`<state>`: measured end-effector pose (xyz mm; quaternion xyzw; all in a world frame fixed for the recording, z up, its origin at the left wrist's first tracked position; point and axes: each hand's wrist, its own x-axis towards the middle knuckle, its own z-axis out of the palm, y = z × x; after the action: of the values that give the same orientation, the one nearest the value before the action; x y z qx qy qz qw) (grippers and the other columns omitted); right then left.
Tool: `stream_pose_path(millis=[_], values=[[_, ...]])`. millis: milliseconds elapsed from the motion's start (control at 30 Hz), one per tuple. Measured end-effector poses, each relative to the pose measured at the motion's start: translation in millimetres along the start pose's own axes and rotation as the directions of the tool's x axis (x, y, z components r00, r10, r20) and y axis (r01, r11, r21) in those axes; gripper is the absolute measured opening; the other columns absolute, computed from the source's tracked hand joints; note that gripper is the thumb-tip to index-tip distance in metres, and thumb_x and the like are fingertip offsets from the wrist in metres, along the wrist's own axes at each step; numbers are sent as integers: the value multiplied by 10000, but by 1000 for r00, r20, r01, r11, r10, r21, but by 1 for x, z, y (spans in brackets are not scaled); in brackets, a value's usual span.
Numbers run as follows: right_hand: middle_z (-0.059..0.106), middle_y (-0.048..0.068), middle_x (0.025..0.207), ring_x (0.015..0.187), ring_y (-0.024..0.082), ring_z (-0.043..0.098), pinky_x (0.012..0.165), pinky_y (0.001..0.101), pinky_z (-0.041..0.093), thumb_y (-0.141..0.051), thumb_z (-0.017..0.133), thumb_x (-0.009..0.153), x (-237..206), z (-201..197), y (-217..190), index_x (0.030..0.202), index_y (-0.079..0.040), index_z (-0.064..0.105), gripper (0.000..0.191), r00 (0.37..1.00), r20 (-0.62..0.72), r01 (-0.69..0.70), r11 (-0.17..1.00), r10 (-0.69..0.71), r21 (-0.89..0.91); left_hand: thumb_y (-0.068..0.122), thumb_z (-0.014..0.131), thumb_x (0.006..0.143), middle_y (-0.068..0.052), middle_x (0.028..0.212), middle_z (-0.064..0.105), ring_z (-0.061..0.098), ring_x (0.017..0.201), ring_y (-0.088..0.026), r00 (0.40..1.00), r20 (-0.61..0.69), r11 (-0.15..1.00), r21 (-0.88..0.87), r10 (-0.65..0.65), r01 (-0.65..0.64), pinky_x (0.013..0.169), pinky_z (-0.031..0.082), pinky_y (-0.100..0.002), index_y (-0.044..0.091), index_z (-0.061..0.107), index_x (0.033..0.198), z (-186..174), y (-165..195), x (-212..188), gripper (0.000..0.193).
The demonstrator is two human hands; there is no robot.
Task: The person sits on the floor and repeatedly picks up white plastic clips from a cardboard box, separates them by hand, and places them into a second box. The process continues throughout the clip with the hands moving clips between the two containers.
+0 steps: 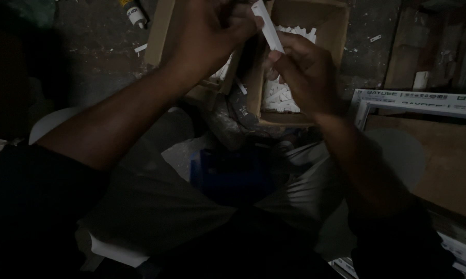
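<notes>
Both my hands are raised over a cardboard box [330, 31] full of small white plastic pieces [280, 98]. My right hand [305, 70] grips a short white plastic strip [268, 28] that stands tilted, its top end near the upper edge of the view. My left hand [212, 31] closes its fingers on the upper part of the same strip. My forearms reach in from the lower left and lower right. The scene is dim.
A second cardboard box [160, 36] sits left of the first. A small tube [135, 13] lies on the dark floor at top left. A white window frame section [413, 101] lies at right beside a brown board [439, 155]. A blue stool [233, 173] is between my knees.
</notes>
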<state>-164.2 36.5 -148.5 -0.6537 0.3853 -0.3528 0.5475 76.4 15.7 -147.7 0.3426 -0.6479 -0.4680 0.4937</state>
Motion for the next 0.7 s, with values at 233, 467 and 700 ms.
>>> stream_pose_path(millis=[233,467,700], values=[[776,73,952,843,137,790,723,264,640,-140,602,1170,-8,9,-6,1503,-50,581,345,979,-48,162,893,-200,-419,-47,717,1109,-127,1259,716,776,1081,-178,995,-31,996,-5,94,-94,957,684,-291,-5,593,1383,3,8,-6,303],[763,66,850,707,109,757,580,278,599,-170,606,1130,-7,12,-6,1413,-66,635,302,985,-129,49,907,-113,-419,-14,747,1092,-90,1206,742,779,1075,-153,996,-28,990,113,88,-85,959,670,-285,0,631,1339,8,14,-7,274],[773,94,989,907,164,778,809,303,642,-206,602,1105,1,6,-4,1371,-10,616,331,997,-67,32,997,-37,-76,-13,738,1076,-87,1194,740,790,1103,-164,1000,-23,1000,-9,-18,18,971,657,-303,12,616,1343,4,7,-4,294]])
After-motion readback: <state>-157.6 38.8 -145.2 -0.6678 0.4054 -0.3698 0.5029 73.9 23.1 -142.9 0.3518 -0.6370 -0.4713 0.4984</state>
